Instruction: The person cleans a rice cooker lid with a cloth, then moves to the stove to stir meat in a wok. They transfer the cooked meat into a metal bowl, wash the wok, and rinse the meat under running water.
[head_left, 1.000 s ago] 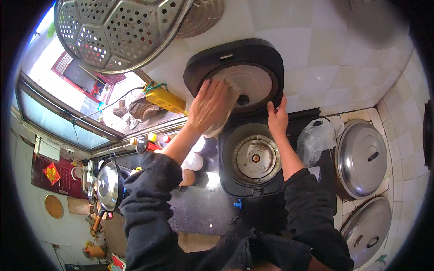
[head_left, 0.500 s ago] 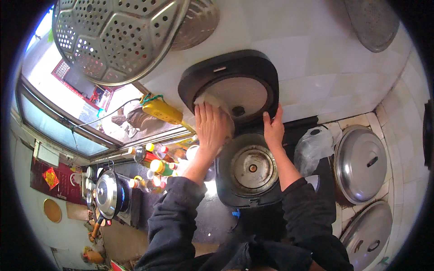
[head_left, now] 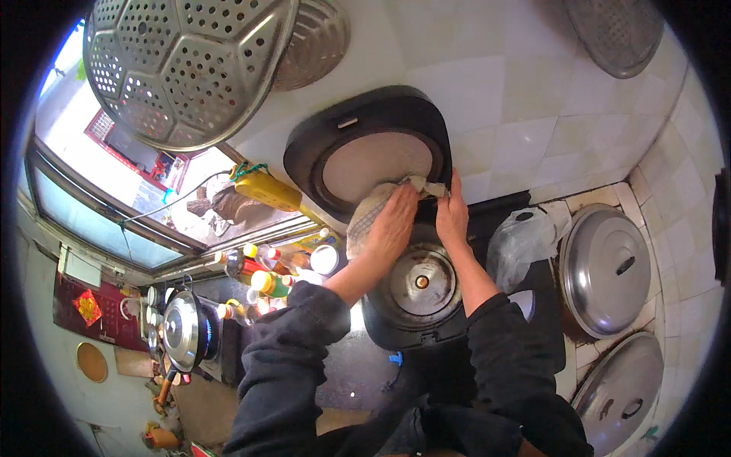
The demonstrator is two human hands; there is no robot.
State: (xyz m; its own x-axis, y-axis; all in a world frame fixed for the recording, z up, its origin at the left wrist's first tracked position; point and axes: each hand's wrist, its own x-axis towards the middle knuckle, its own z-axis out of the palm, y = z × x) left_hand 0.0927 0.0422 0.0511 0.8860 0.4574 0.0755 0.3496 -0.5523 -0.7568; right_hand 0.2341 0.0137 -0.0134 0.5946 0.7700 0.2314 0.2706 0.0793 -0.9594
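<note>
A black rice cooker [head_left: 415, 337] stands before me, its heating plate [head_left: 411, 293] showing inside. Its lid [head_left: 316, 126] is raised, the pale round inner side facing me. My left hand [head_left: 394, 217] presses a light, checked cloth [head_left: 368, 212] against the lower part of that inner side, fingers together over the cloth. The cloth's far end bunches up by the lid's right corner. There my right hand [head_left: 452, 217] grips the lid's right edge; some of its fingers are hidden behind it.
Bottles with coloured caps [head_left: 263, 281] crowd the left, near a lidded pan [head_left: 183, 329] over a lit blue flame. A perforated steel steamer plate [head_left: 190, 68] hangs upper left. Right of the cooker are a clear plastic bag [head_left: 521, 247] and large metal lids [head_left: 609, 270].
My left hand has moved the cloth right and slightly down across the lid's inner side, toward my right hand. My right hand stays at the lid's edge.
</note>
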